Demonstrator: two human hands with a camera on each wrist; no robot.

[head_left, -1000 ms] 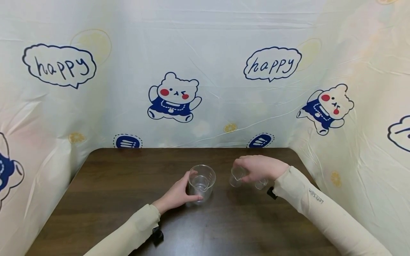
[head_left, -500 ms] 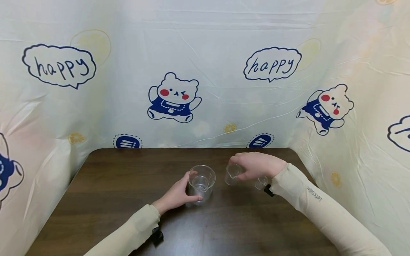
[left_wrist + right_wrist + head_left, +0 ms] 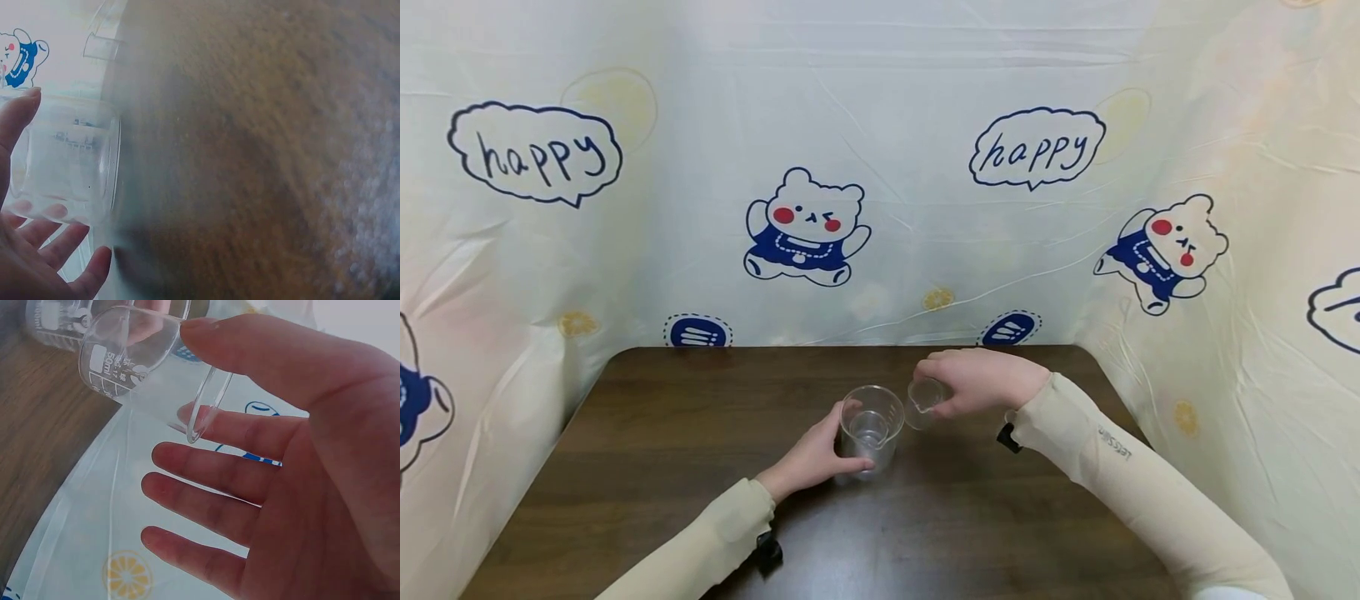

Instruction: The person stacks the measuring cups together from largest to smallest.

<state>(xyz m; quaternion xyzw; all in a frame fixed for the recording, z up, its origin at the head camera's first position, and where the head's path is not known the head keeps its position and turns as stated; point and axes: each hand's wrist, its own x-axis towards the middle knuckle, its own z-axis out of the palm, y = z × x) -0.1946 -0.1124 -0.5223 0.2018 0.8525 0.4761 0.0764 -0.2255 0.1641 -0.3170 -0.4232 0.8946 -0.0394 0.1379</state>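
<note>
My left hand (image 3: 808,458) holds a large clear glass beaker (image 3: 889,446) upright on the table, thumb on the near side and fingers round the far side. Inside it stands a smaller glass beaker (image 3: 870,431). Just to its right, my right hand (image 3: 988,381) pinches a 50 ml beaker (image 3: 921,410) near the rim between thumb and index finger. In the right wrist view, the other fingers (image 3: 206,506) extend apart from that 50 ml beaker. Whether its base touches the table, I cannot tell. Another small glass vessel (image 3: 1011,416) is mostly hidden behind the right wrist.
The dark wooden table (image 3: 700,400) has rounded far corners. A pale printed curtain (image 3: 910,250) hangs along its back and both sides. Each sleeve has a black device (image 3: 768,553) strapped at the wrist.
My right hand has carried the 50 ml beaker leftward, close to the large beaker. The right sleeve now covers most of the other small vessel. My left hand has stayed in place.
</note>
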